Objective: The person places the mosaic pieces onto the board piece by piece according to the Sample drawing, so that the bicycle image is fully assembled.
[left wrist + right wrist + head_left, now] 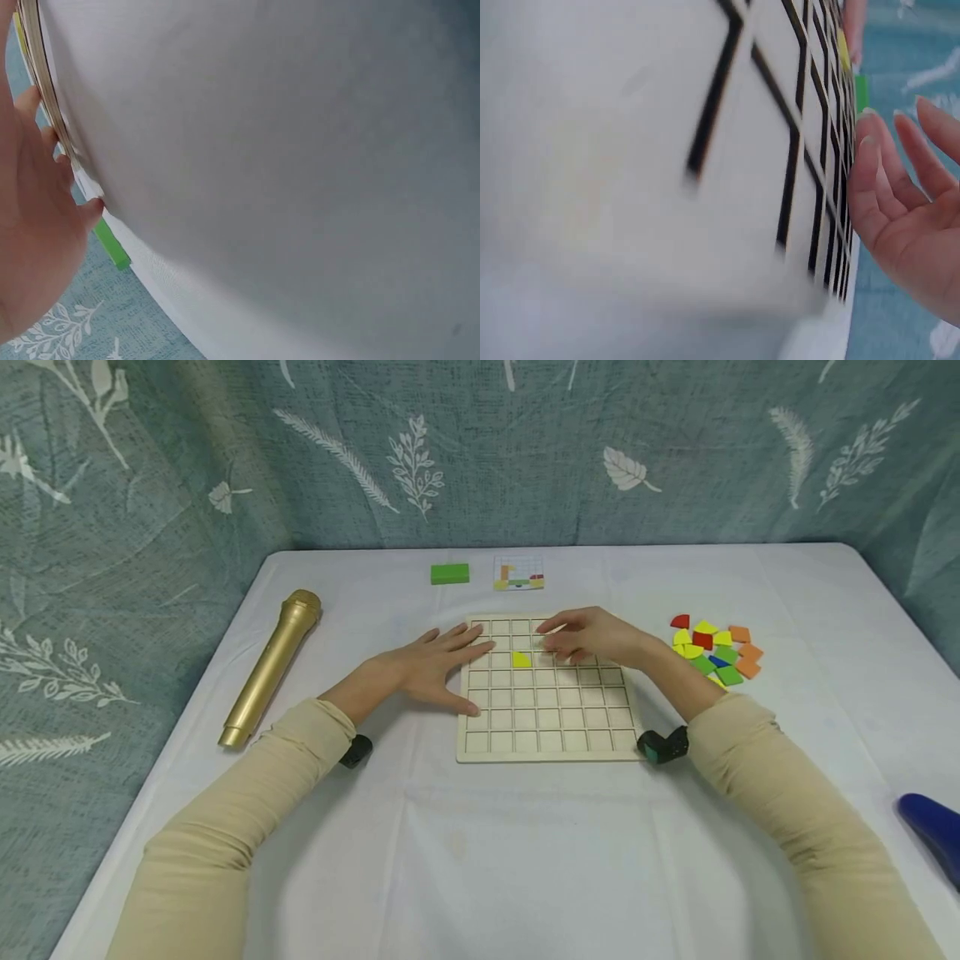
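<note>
A pale wooden grid board point(555, 718) lies flat on the table. One yellow piece point(522, 660), rounded at a corner, sits in a cell of its upper part. My left hand point(431, 667) rests with spread fingers at the board's left edge, its fingertips on the border. Over the upper right of the board hovers my right hand point(592, 637), just right of the yellow piece. Its fingers point(866, 161) are loosely bent, and nothing shows between them in the right wrist view. The hand covers several cells in the head view.
Several coloured flat pieces point(702, 641) lie piled right of the board. Behind it are a green block point(450, 574) and a small pattern card point(518, 574). A gold microphone point(272, 668) lies at the left, a dark blue object point(933, 831) at the right edge.
</note>
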{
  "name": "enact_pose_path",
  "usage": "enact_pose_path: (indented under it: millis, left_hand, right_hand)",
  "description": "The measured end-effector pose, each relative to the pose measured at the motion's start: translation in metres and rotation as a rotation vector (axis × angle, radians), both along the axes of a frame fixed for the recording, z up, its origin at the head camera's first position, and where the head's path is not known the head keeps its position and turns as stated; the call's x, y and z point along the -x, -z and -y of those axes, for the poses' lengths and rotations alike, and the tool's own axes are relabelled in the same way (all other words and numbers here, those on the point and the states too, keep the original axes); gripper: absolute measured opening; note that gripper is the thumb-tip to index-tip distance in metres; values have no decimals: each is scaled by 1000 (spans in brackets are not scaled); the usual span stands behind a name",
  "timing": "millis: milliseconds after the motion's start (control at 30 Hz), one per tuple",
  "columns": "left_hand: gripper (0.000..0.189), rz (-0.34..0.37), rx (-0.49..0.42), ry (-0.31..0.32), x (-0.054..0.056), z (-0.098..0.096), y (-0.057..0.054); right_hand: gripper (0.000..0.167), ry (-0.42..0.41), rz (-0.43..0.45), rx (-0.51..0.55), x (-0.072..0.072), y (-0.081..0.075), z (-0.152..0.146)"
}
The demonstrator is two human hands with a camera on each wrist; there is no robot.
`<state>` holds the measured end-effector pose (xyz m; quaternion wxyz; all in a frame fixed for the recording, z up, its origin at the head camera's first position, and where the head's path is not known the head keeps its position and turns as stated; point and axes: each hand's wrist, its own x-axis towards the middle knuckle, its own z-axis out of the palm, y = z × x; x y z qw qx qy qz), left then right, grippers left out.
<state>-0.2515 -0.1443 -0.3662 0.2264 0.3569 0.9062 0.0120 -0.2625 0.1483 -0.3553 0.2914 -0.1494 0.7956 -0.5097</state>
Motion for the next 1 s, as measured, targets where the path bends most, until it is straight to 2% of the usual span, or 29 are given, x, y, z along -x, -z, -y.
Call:
enact_pose_path:
  millis: [267, 500, 633, 733, 1000]
  left_hand:
    - [107, -21, -18, 35, 1, 1, 1]
    - [107, -24, -23, 45, 2, 0, 1]
    - [107, -25, -23, 37, 1, 0, 1]
    - [108, -24, -24, 30, 1, 0, 2]
    - [109, -20, -19, 24, 3, -1, 3]
  right_hand:
    - [52, 120, 96, 124, 3, -7, -54]
    - [62, 312, 166, 168, -2, -17, -105]
    - [74, 393, 179, 153, -6, -17, -133]
    - [79, 417, 172, 116, -10, -14, -154]
    - [79, 431, 108, -10, -26, -4, -202]
